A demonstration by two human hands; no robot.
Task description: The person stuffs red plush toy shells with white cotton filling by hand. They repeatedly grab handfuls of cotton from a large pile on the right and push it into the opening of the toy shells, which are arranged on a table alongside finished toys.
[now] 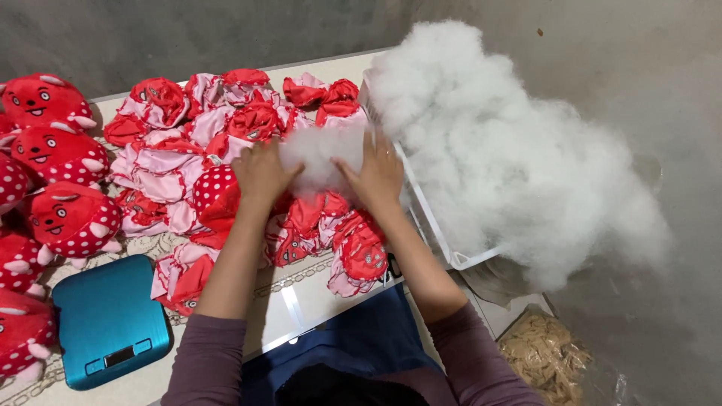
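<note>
Both hands, left hand (262, 171) and right hand (378, 177), grasp a white stuffing clump (320, 154) (fingers curled) over unstuffed red toy skins (226, 150).

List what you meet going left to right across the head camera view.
Stuffed red plush toys → blue digital scale → flat unstuffed red and pink toy skins → left hand → right hand → white crate heaped with stuffing → bag of tan material.

Toy skins (226, 150) mid-table, scale (109, 319) left, stuffing basket (451, 252) right
</note>
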